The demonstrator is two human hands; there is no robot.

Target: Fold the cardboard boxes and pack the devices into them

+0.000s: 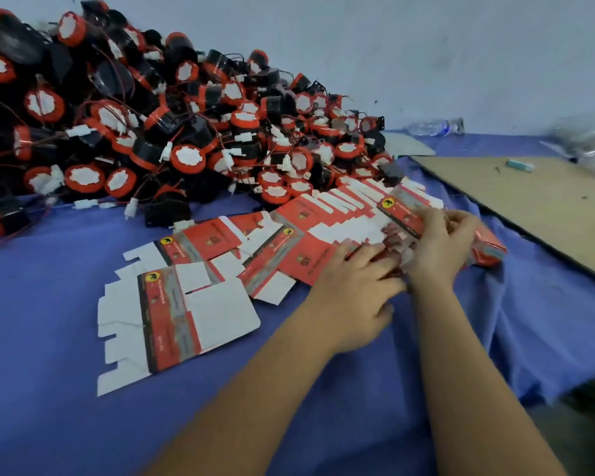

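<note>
A big heap of black-and-red round devices [145, 108] with red wires and white plugs fills the back left of the blue cloth. Several flat red, grey and white box blanks [186, 310] lie fanned across the middle. My left hand [354, 286] rests with spread fingers on the right end of that fan. My right hand [443, 242] is just beyond it, its fingers curled round a flat blank [402, 214] at the top of the stack. A folded red box [488, 249] lies right of my right hand, partly hidden by it.
A blue cloth [83, 424] covers the table and hangs off at the right. A bare brown board [547, 214] lies at the right with a small teal object [519, 165] on it. A plastic bottle [437, 127] lies by the wall. Clear plastic bags [591, 142] sit far right.
</note>
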